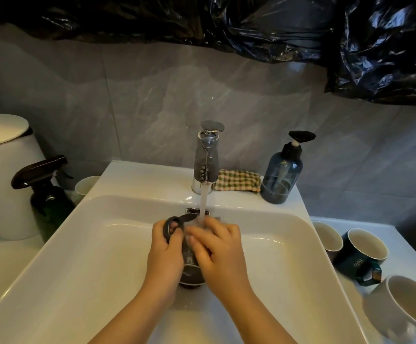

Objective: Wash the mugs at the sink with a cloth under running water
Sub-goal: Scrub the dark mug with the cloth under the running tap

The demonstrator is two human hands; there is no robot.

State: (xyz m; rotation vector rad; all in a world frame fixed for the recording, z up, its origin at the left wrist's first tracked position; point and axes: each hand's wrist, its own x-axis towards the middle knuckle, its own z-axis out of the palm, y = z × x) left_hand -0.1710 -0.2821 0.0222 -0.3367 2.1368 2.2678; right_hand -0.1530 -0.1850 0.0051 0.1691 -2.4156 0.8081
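Note:
A dark grey mug (pixel 189 259) lies on its side over the white sink (pixel 97 244), base toward me, under water running from the chrome tap (pixel 205 157). My left hand (pixel 166 249) grips it from the left, near the handle at the far end. My right hand (pixel 217 247) lies over the mug's right side, fingers spread on its wall in the stream. A green and red checked cloth (pixel 236 181) lies folded on the sink ledge right of the tap, in neither hand.
On the counter at right stand a white mug (pixel 327 235), a dark teal mug (pixel 362 252) and a large white mug (pixel 405 306). A blue soap pump bottle (pixel 281 172) stands on the ledge. At left are a green spray bottle (pixel 48 194), a small white cup (pixel 86 184) and a white bin (pixel 3 175).

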